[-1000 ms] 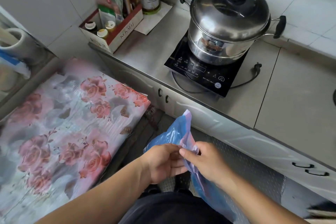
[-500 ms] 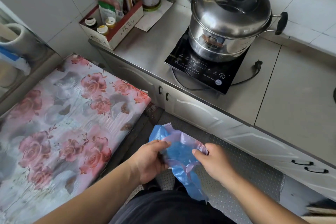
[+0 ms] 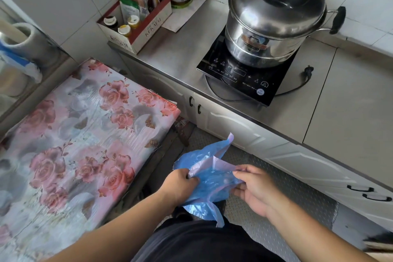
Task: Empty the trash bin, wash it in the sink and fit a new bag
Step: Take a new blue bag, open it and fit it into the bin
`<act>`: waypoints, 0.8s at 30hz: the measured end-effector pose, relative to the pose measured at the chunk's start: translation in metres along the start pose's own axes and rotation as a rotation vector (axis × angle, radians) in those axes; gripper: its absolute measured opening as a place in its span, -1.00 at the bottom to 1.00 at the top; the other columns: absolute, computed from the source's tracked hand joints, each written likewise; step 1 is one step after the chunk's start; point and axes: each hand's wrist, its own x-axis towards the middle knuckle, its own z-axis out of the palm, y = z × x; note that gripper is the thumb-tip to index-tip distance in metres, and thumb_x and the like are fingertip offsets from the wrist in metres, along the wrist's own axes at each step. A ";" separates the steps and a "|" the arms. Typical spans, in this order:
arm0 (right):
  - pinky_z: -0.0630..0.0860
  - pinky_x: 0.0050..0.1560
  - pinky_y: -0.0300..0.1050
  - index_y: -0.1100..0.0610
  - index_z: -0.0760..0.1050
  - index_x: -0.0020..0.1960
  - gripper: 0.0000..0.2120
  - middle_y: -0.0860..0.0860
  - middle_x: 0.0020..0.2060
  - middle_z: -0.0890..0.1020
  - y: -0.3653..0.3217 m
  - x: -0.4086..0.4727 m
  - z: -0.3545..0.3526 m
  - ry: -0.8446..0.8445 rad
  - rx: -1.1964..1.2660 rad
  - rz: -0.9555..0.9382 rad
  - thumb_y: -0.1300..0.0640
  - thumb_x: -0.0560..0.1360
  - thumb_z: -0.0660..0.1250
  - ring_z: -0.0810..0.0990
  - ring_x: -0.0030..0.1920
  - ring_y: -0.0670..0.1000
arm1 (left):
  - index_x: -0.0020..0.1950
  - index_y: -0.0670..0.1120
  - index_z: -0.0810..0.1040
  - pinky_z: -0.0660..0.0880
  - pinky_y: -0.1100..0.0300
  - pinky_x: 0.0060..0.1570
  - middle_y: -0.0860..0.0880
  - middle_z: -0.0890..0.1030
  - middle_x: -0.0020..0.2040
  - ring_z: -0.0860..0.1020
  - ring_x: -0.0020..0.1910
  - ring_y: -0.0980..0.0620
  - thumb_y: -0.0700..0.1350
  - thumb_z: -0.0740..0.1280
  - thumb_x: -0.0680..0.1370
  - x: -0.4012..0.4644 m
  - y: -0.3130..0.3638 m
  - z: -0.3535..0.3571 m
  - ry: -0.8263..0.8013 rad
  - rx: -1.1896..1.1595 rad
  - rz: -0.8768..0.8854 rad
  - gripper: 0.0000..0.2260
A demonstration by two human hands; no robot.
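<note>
A thin blue plastic bag hangs crumpled between my hands, low in front of my body above the floor. My left hand pinches its left edge with curled fingers. My right hand pinches the right edge, thumb on top. The bag's mouth is pulled partly apart between them, with a pale inner fold showing and a loose tail hanging down. The trash bin and the sink are not in view.
A steel counter carries an induction hob with a lidded steel pot, and a box of seasoning bottles. Cabinet doors run below. A rose-patterned covered surface lies at my left. Metal tread plate floor.
My hands have drawn apart, spreading the bag from a bunched strip into a wider, partly opened sheet. The view has tilted slightly.
</note>
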 end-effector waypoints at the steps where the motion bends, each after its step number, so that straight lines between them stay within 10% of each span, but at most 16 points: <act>1: 0.64 -0.24 0.02 0.27 0.53 0.07 -0.85 0.19 -0.19 0.73 0.000 0.001 0.000 -0.036 0.019 0.017 0.39 0.56 0.24 0.72 -0.21 0.17 | -0.13 -0.11 0.60 0.51 0.13 -0.18 -0.01 0.61 -0.23 0.57 -0.24 0.02 -0.04 0.31 0.52 0.000 0.000 0.001 -0.006 -0.014 0.013 -0.83; 14: 0.41 -0.44 -0.19 0.21 0.57 0.04 -0.60 0.14 -0.29 0.57 0.011 0.011 0.024 0.052 -0.117 0.077 0.49 0.43 0.05 0.52 -0.38 0.06 | -0.12 -0.20 0.54 0.32 0.33 -0.59 -0.06 0.49 -0.48 0.42 -0.61 0.04 -0.33 0.13 0.54 -0.007 0.004 0.012 -0.123 -0.524 -0.113 -0.80; 24: 0.31 -0.58 -0.28 0.22 0.50 -0.02 -0.65 0.11 -0.32 0.48 0.006 0.017 -0.017 0.242 0.071 0.098 0.48 0.49 -0.01 0.41 -0.51 -0.02 | -0.22 -0.21 0.55 0.55 0.08 -0.45 -0.18 0.54 -0.41 0.53 -0.48 -0.11 -0.38 0.18 0.48 0.003 -0.002 -0.028 0.084 -0.946 -0.293 -0.80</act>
